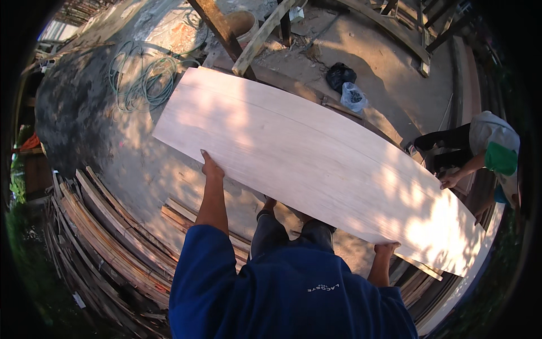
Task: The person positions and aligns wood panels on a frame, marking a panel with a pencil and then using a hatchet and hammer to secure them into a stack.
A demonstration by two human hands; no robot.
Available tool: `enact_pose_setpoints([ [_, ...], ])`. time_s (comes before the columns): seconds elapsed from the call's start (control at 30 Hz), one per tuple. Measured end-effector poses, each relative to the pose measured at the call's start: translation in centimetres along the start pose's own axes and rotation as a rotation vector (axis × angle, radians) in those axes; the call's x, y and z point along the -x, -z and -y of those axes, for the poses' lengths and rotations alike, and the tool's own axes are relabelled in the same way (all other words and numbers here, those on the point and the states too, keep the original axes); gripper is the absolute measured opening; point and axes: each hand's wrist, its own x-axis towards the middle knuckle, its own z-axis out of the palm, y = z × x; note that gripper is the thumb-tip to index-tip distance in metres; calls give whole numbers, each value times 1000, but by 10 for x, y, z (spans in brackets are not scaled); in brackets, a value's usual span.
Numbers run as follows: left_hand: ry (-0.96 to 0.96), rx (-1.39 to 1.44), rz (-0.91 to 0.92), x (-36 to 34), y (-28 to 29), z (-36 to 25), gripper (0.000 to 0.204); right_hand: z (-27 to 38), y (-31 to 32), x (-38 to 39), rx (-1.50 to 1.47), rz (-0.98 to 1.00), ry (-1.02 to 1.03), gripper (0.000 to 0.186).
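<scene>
A long, pale plywood sheet (pixel 293 152) stretches across the view in front of me, running from upper left to lower right. My left hand (pixel 212 165) grips its near edge toward the left, thumb on top and the fingers hidden underneath. Farther right, my right hand (pixel 387 247) holds the same near edge, its fingers also mostly under the board. At the right end, a co-worker's hand (pixel 450 181) touches the far edge of the sheet. Sunlight and leaf shadows dapple its surface.
Stacked timber strips (pixel 113 226) lie at the lower left, with more planks (pixel 180 217) by my feet. A coiled green hose (pixel 144 85) rests on the ground beyond. Wooden beams (pixel 265 39), a bucket (pixel 243 25), a black bag (pixel 340 75) and a clear bag (pixel 354 97) are past the sheet.
</scene>
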Motion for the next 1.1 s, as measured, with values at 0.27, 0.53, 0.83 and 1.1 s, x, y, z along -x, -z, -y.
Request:
enact_pose_setpoints([
  [0.27, 57, -21, 60, -85, -6, 25, 89, -49, -12, -31, -7, -188, 64, 81],
  [0.53, 121, -92, 42, -109, -16, 32, 92, -89, -44, 18, 15, -215, 116, 71],
  [0.83, 164, -47, 169, -143, 0, 37, 83, -102, 20, -104, 575, 125, 199, 80],
  [1.1, 139, -75, 218, -164, -25, 42, 82, -107, 31, -138, 730, 189, 198, 96],
])
